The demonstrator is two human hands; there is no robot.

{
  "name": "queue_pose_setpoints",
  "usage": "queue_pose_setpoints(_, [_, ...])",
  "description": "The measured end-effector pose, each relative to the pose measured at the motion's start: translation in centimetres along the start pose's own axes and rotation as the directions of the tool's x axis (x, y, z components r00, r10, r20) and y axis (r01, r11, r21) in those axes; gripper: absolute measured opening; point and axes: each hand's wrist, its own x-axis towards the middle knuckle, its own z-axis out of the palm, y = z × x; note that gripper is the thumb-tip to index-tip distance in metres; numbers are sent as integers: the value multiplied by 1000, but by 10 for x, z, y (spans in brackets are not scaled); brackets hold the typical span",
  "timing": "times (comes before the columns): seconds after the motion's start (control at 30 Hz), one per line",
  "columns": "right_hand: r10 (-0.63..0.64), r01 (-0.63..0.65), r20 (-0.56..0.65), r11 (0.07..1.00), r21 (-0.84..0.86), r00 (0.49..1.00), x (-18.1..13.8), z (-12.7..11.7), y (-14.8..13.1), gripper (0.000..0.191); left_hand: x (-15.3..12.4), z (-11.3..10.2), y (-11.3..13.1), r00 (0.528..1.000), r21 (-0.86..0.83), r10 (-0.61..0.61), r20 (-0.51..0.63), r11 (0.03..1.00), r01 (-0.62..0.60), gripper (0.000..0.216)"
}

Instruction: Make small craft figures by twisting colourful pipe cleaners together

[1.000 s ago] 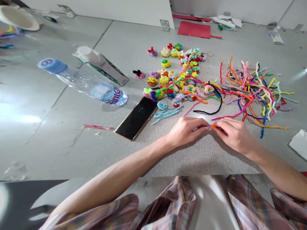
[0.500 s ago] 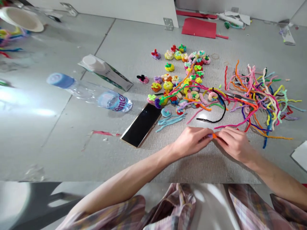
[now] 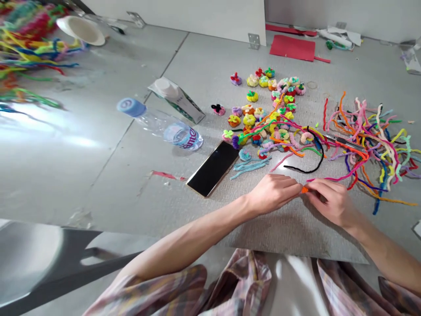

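Observation:
My left hand (image 3: 278,192) and my right hand (image 3: 330,199) meet over the near part of the table, fingertips together. Between them is a small orange piece of pipe cleaner (image 3: 305,189); both hands pinch it and most of it is hidden by fingers. Just beyond the hands lie a black pipe cleaner (image 3: 320,153) bent in a curve and a pink one (image 3: 325,180). Farther off sits a cluster of small pipe-cleaner flowers (image 3: 249,119) in many colours. Several short light-blue pieces (image 3: 251,166) lie left of the hands.
A phone (image 3: 213,169) lies left of my hands. Beyond it are a clear plastic bottle (image 3: 177,134) on its side and a carton (image 3: 180,101). A tangle of pipe cleaners (image 3: 365,145) with a craft knife (image 3: 347,142) spreads at right. Red card (image 3: 292,47) lies at the back.
The view has swung left, so things sit farther right and more pipe cleaners show at the far left. The purple bit seen beside the orange piece is now hidden. Both hands still pinch.

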Motion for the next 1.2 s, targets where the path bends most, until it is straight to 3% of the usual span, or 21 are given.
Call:
queue_pose_setpoints(0.2, [96,-101,42,986,135,995,0,2,3,7,-2,2,-1,1000,32,29,3,999,-29,33])
queue_pose_setpoints(0.4, [246,-304,227,913,272,942,9,-9,0,20,0,-3,1,992,115,127,21,985,-128,25])
queue_pose_setpoints(0.53, [280,-356,265,884,304,922,11,-10,1,23,1,-2,-1,991,89,134,31,987,-136,22])
queue_pose_setpoints(0.83, [181,-216,160,946,243,970,4,-1,4,11,7,4,-1,992,134,129,8,983,-129,21])
queue_pose_setpoints(0.97, [187,-238,232,947,214,954,5,-10,7,16,12,4,3,981,175,195,-11,966,-190,21])
queue_pose_setpoints(1.07, [140,-185,312,975,122,940,23,-35,12,12,12,6,4,984,194,176,31,965,-178,21])
queue_pose_setpoints(1.2, [-24,51,258,994,-99,966,80,-49,7,16,10,12,7,973,185,231,29,955,-232,23])
